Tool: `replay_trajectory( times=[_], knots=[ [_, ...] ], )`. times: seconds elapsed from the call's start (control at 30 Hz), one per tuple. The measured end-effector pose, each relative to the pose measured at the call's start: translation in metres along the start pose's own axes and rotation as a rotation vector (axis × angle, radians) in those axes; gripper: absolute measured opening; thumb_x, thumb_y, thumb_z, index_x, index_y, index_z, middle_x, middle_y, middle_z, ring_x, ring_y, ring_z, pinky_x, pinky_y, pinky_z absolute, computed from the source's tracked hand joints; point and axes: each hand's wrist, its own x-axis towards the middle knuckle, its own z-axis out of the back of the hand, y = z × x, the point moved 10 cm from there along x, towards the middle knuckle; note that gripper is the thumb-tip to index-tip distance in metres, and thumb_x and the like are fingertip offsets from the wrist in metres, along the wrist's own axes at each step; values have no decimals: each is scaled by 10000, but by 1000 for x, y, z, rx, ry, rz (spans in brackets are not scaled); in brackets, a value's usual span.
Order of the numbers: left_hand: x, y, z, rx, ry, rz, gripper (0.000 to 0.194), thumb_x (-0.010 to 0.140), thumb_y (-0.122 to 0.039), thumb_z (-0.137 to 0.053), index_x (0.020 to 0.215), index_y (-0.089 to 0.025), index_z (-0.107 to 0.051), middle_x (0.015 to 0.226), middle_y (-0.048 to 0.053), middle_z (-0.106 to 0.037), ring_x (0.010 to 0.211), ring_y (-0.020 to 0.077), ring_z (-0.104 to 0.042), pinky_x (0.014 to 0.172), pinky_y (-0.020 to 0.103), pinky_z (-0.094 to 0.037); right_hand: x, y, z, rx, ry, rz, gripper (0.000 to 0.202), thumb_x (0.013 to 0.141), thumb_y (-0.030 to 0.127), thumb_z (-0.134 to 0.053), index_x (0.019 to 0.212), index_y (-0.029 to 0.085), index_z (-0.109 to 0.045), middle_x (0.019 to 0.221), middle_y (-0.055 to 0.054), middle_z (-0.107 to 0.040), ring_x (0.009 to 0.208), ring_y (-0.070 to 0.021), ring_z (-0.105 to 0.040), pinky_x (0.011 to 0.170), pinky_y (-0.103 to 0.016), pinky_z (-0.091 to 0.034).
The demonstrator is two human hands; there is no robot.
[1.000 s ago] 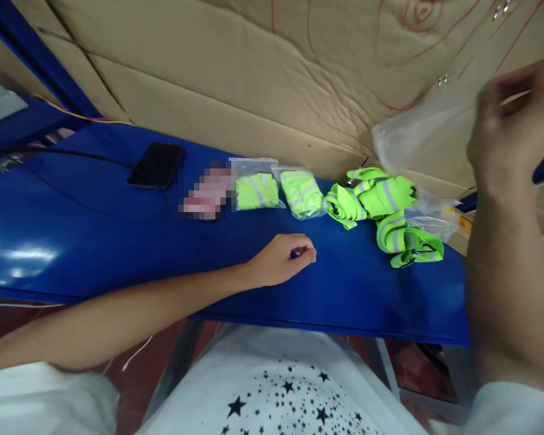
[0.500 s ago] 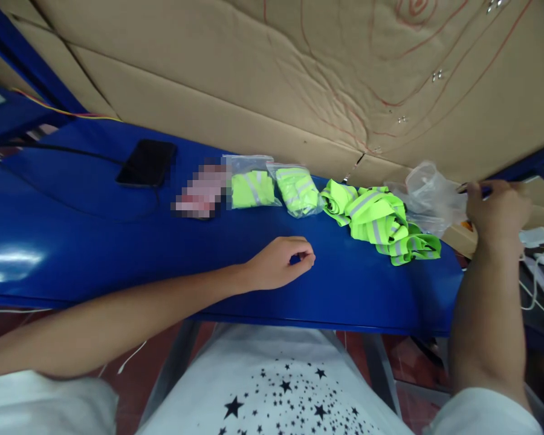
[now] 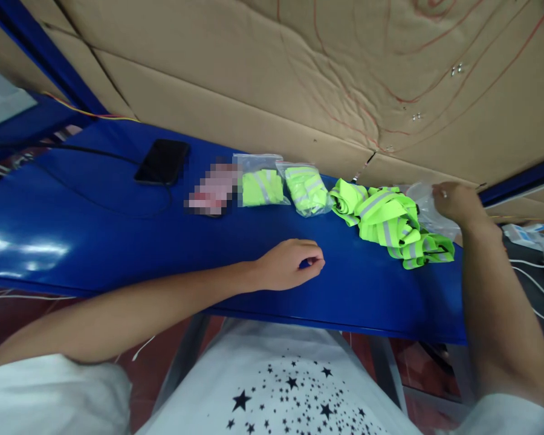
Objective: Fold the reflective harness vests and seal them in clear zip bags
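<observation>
Near the back edge of the table [image 3: 367, 299]: two filled bags [image 3: 263, 188] and one black phone [image 3: 162, 161]; toward the right edge, one pile of green straps [image 3: 385, 220] (too tangled to count singly).

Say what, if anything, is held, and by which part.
Left hand: nothing visible. Right hand is at clear plastic bags; any hold there is unclear.

Table [image 3: 372, 296]: blue, glossy. Lying on it, left to right: black cable [image 3: 95, 150], running to flat dark device [image 3: 162, 161]; pinkish item [image 3: 213, 188], pixelated; two clear zip bags [image 3: 260, 180] of folded lime-green fabric [image 3: 309, 188], side by side; heap of lime-green straps [image 3: 388, 219], grey-striped; clear plastic [image 3: 422, 198], beside the heap.
</observation>
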Motion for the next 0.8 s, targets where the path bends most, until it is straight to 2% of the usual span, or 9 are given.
replay_trajectory(
  times=[0.07,0.13,0.2,0.27,0.33,0.43,0.53,0.63,0.8],
  knots=[
    [0,-1,0,-4,-5,0,243,1006,-269,-518,853,-184,-686,895,46,-728,851,161,-677,826,298,-498,0,23,29,28,-53,-15,318,1048,163,-487,1181,-5,-722,1202,-332,-700,1162,-295,-693,880,-387,-489],
    [0,-1,2,-35,-19,11,250,1005,-276,-523,845,-177,-689,883,44,-729,830,155,-673,802,290,-495,-8,82,54,221,-102,116,420,1105,277,-384,1317,82,-689,1325,-242,-698,1255,-265,-661,975,-362,-468],
    [0,4,8,-94,-66,56,252,999,-289,-542,835,-173,-695,858,36,-728,791,145,-664,760,276,-488,-20,161,56,436,25,292,510,1106,445,-388,1336,105,-691,1315,-208,-719,1238,-297,-676,1005,-394,-488],
    [1,14,23,-197,-181,124,247,992,-303,-557,830,-173,-691,822,22,-717,747,135,-649,717,263,-480,-35,230,51,430,106,421,709,1016,581,-543,1493,57,-555,1446,-248,-634,1351,-398,-599,1111,-515,-449],
    [0,28,48,-300,-377,180,246,996,-314,-549,829,-179,-669,790,8,-683,733,129,-628,712,257,-481,-49,276,37,347,179,523,789,958,529,-648,1514,-10,-499,1450,-293,-611,1339,-464,-589,1130,-590,-423],
    [-9,51,91,-349,-729,251,183,1005,-300,-542,877,-200,-627,876,8,-660,815,129,-611,796,257,-500,-67,282,33,388,135,567,623,946,355,-650,1452,5,-558,1404,-250,-660,1296,-410,-634,1172,-548,-420],
    [-17,70,111,-332,-901,335,95,999,-312,-575,1028,-227,-607,1101,27,-662,937,135,-608,855,256,-511,-104,253,56,493,-74,702,567,939,217,-609,1498,158,-533,1492,-125,-630,1355,-323,-618,1324,-580,-208],
    [-12,75,106,-314,-828,337,208,961,-349,-646,1123,-224,-612,1176,47,-650,918,133,-609,779,247,-517,-140,221,72,558,-214,751,680,961,75,-477,1596,306,-405,1584,-34,-555,1436,-265,-564,1350,-612,-117],
    [3,63,71,-438,-522,265,327,917,-503,-693,887,-179,-665,760,-8,-622,655,112,-569,630,250,-489,-156,203,62,572,-277,680,754,962,56,-478,1629,380,-340,1560,-48,-568,1432,-297,-550,1292,-647,-248]
  ],
)
